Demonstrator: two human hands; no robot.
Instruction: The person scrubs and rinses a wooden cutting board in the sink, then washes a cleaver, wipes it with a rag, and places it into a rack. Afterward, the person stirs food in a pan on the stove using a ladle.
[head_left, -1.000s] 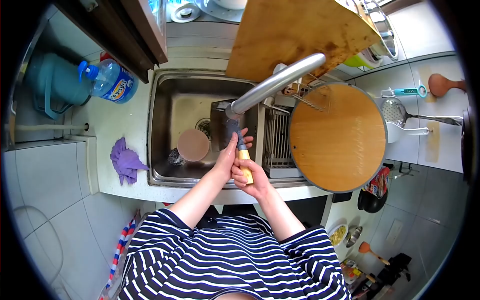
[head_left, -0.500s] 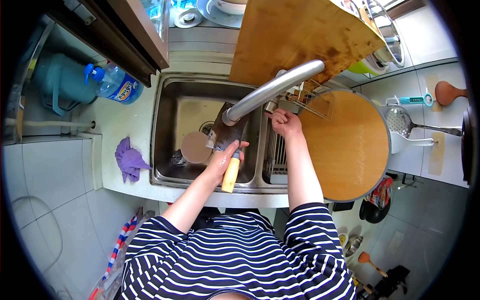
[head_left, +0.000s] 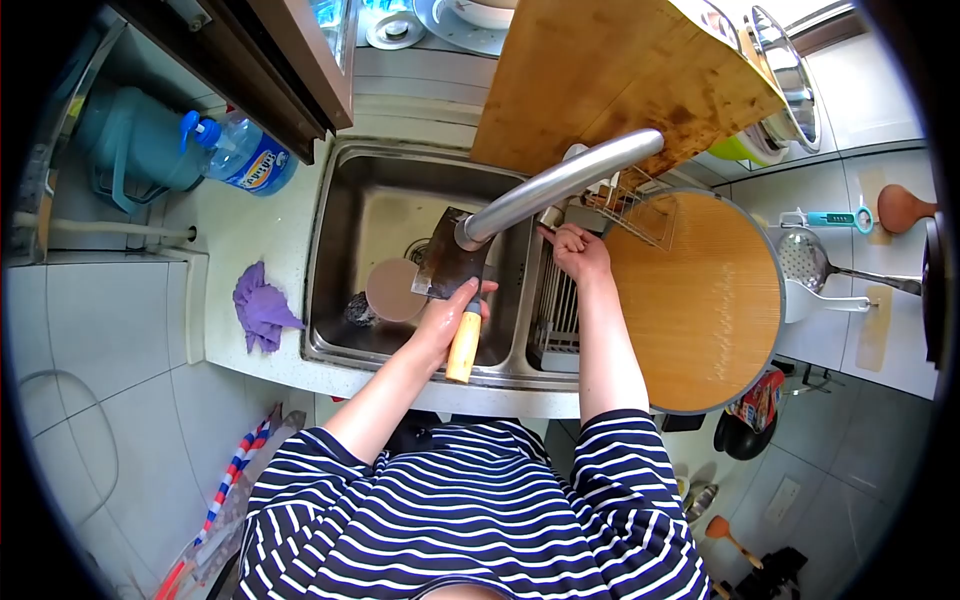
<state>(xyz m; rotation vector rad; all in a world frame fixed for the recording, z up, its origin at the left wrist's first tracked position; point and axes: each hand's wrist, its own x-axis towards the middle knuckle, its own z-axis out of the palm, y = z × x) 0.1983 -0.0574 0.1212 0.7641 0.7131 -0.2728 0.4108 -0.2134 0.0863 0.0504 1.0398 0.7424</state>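
My left hand [head_left: 448, 325] is closed around a cleaver [head_left: 452, 268], near where its dark blade meets the pale wooden handle [head_left: 463, 348]. The wide blade lies over the left sink basin [head_left: 345, 215], its far end under the mouth of the curved metal faucet [head_left: 565, 185]. I cannot make out running water. My right hand [head_left: 582, 252] is at the faucet's base, fingers curled, with a fingertip at the small faucet handle [head_left: 546, 232]. Below the blade, a round pinkish-beige disc [head_left: 393, 290] rests in the basin beside a dark scouring pad [head_left: 360, 310].
A purple cloth [head_left: 264, 310] and a blue pump bottle [head_left: 250, 160] are on the left counter. Right of the sink lies a round wooden board [head_left: 700, 310]; a large wooden board [head_left: 610, 85] leans behind. A wire rack [head_left: 558, 310] sits in the right basin.
The whole view has shifted slightly. The cleaver blade looks tilted a little differently under the faucet. Both hands keep nearly the same places and grips.
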